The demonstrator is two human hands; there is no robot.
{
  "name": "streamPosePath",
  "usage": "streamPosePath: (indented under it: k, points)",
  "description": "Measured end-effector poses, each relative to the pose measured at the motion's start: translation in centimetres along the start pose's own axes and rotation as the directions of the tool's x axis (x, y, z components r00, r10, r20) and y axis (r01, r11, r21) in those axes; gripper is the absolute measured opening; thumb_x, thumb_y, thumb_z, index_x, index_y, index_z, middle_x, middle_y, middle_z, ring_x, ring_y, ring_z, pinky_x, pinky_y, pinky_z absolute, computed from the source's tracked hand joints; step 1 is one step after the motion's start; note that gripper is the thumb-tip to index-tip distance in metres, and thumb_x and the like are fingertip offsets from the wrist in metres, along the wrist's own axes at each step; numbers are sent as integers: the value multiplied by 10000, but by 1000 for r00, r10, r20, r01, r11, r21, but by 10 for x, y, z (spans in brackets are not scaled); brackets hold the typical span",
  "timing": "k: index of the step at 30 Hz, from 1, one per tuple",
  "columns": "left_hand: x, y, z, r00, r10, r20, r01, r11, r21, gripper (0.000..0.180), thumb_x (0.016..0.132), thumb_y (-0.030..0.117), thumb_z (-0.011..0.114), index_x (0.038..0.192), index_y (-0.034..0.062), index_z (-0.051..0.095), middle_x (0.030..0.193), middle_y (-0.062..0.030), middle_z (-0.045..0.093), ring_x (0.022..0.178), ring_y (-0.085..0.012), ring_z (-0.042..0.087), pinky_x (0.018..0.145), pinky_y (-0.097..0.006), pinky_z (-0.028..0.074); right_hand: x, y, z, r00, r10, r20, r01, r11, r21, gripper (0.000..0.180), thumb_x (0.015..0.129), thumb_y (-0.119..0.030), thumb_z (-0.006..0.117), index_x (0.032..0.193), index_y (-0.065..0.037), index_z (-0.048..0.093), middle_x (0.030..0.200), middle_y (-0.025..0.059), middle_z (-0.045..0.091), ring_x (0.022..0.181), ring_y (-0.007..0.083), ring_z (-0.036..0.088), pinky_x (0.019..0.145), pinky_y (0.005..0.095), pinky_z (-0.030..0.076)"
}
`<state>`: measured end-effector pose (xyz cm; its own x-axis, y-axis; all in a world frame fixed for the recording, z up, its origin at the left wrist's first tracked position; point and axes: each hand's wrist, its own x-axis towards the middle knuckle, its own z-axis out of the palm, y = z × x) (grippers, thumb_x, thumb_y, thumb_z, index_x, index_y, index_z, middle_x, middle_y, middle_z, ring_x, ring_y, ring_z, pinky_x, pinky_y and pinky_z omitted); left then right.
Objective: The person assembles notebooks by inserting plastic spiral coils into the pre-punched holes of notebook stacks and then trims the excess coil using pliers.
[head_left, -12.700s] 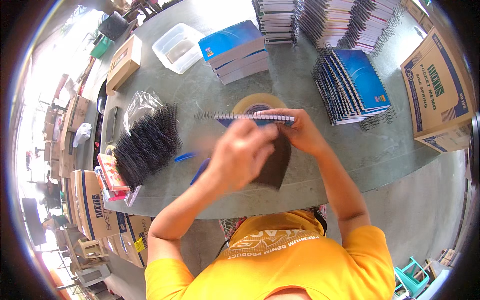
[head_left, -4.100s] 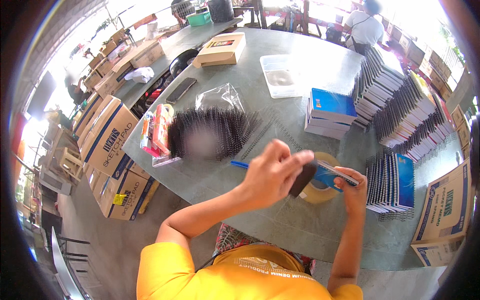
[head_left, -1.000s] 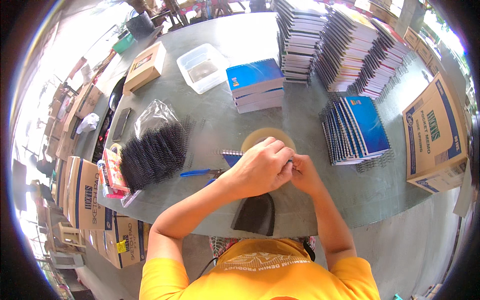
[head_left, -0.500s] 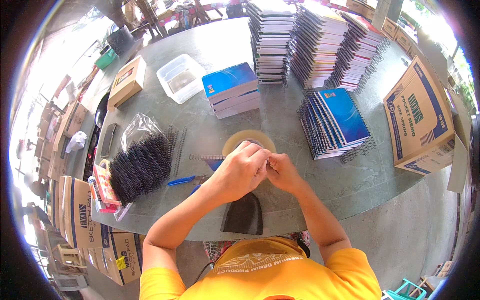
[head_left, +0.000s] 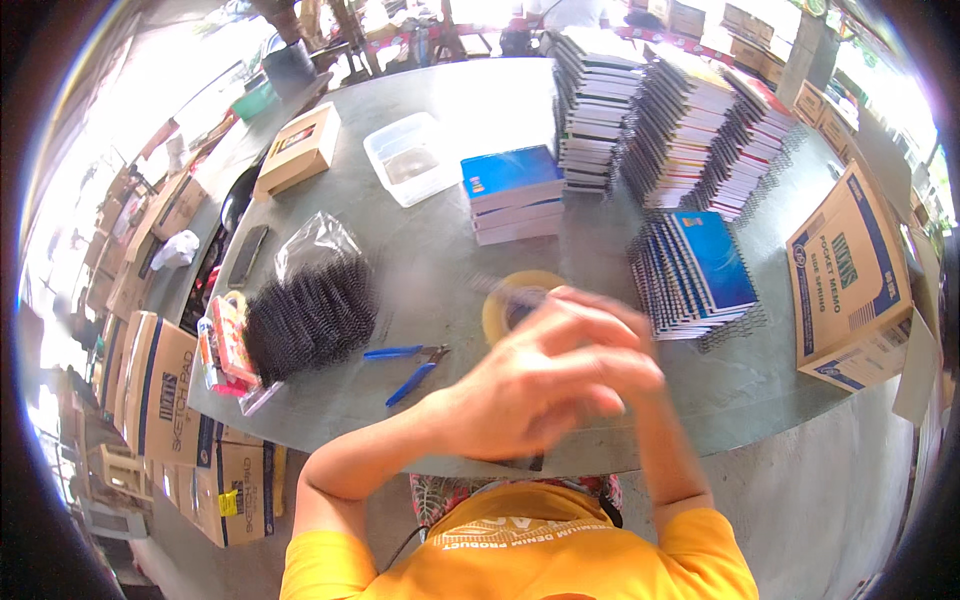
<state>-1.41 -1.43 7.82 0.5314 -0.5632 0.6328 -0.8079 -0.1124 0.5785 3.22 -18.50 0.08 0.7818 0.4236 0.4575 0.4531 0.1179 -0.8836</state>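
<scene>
My left hand (head_left: 540,385) is raised over the near edge of the grey table (head_left: 420,250), blurred by motion, its back toward me and its fingers spread. It covers my right hand; only the right forearm (head_left: 665,450) shows, coming up behind it. A blurred strip of a spiral notebook (head_left: 492,287) sticks out past the fingers, above a roll of tan tape (head_left: 500,312). A dark cover edge (head_left: 530,463) shows under the hand. I cannot tell which hand holds the notebook.
Blue-handled pliers (head_left: 405,365) lie left of my hands, beside a bag of black spiral coils (head_left: 310,315). Blue notebook stacks (head_left: 510,190), a fanned bound pile (head_left: 695,270), tall stacks (head_left: 640,100), a clear tub (head_left: 410,155) and cardboard boxes (head_left: 850,270) fill the table.
My hands were joined low over the notebook by the tape roll; now the left hand has swung up toward the camera, blurred, and the view has shifted slightly.
</scene>
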Motion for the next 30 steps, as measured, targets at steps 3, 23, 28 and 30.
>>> streamPosePath:
  k: [3, 23, 28, 30]
  points:
    - [13, 50, -5, 977, 52, 209, 98, 754, -649, 259, 933, 164, 538, 1106, 0, 640, 1167, -171, 521, 1015, -270, 556, 874, -346, 465, 7, -35, -52, 904, -360, -230, 177, 806, -565, 310, 838, -89, 489, 1097, 4, 632, 1129, 155, 630, 1072, 255, 596, 943, 339, 431]
    - [43, 80, 34, 931, 280, 235, 241, 15, -970, 368, 767, 381, 712, 845, 23, 672, 753, -61, 605, 696, -206, 594, 576, -287, 442, -33, -33, -139, 953, 27, -302, -277, 478, -833, 469, 775, -365, 712, 1128, -69, 621, 1336, 161, 474, 1173, 297, 497, 924, 377, 419]
    - [42, 72, 34, 941, 326, 91, 37, 169, -985, 332, 801, 354, 685, 822, 22, 678, 737, -66, 614, 706, -209, 593, 588, -297, 447, -32, -32, -137, 953, -51, -299, -237, 491, -838, 469, 782, -359, 706, 1124, -50, 620, 1308, 161, 496, 1159, 288, 505, 903, 370, 424]
    - [38, 73, 44, 947, 314, 64, 29, 114, -993, 337, 808, 360, 675, 817, 23, 679, 741, -71, 620, 705, -213, 591, 588, -301, 447, -30, -36, -134, 946, -47, -322, -262, 479, -838, 472, 780, -357, 706, 1124, -45, 620, 1299, 162, 501, 1160, 293, 504, 911, 371, 420]
